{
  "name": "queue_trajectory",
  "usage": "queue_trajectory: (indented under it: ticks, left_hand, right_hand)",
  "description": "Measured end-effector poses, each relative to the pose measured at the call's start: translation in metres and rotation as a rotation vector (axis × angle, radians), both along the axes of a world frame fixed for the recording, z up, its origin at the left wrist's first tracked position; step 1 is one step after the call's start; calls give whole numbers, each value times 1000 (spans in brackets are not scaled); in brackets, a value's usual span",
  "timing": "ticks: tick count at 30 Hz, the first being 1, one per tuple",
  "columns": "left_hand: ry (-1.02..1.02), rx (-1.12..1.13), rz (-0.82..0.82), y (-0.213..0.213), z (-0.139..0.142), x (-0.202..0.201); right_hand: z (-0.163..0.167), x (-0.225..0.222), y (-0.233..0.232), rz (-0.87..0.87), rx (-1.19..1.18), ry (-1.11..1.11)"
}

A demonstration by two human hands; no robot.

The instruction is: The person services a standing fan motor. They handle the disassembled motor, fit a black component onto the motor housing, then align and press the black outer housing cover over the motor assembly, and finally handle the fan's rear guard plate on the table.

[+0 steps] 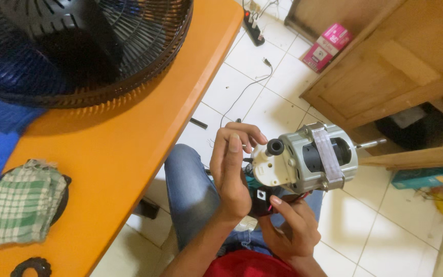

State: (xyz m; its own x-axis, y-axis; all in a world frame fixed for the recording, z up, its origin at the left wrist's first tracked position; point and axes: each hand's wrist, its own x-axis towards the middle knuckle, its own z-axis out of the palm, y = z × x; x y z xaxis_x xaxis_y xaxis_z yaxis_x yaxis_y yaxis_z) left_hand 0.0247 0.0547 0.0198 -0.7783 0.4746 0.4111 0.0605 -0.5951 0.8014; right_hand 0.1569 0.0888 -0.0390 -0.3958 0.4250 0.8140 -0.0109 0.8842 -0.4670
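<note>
Hands meet over my lap, both busy with a grey metal fan motor with a cream plastic gearbox end and a black knob (303,161). My left hand (232,172) stands upright just left of the motor, fingers curled around the cream end, thumb laid flat along its near side, so it is clasped on the housing rather than spread. My right hand (290,228) sits below the motor, fingers bent up and pinching a small black square capacitor block (260,197) that hangs under the gearbox on red and dark wires; the thumb tip presses its right edge. I cannot tell how tightly either hand grips.

A thin steel shaft (371,144) sticks out of the motor's far side, away from both hands.

Left of the left hand runs the orange desk (144,133). On it, well beyond the hands, lies a black wire fan guard (78,51), and nearer me a folded green-and-white checked cloth (19,202).

Beyond the hands, on the white tiled floor (252,87), a thin black cable (244,92) trails toward a black power strip (253,26). Past the motor stands a brown wooden cabinet (385,66), with a pink cardboard box (328,46) beside it.
</note>
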Motion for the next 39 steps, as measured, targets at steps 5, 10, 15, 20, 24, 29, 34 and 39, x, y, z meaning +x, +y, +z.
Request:
queue_trajectory:
  ticks: [5, 10, 15, 20, 24, 29, 34, 39]
  left_hand:
    - [-13, 21, -19, 1, -2, 1]
    - [-4, 10, -7, 1, -3, 2]
    - [-11, 14, -22, -1, -4, 4]
    - [6, -15, -9, -1, -5, 5]
    - [16, -22, 1, 1, -4, 4]
    - [27, -28, 26, 3, -4, 5]
    - [42, -33, 39, 2, -6, 5]
    - [60, -50, 87, 6, -11, 6]
  right_hand:
    - [-5, -2, 0, -10, -15, 11]
    - [-10, 2, 0, 9, -60, 41]
    - [-12, 5, -3, 63, -192, 84]
    - [-14, 5, -8, 96, -274, 116]
    - [-15, 5, -12, 23, -343, 88]
    - [-13, 4, -10, 14, -325, 63]
    - [-7, 7, -9, 8, -343, 13]
    - [-5, 5, -9, -8, -285, 35]
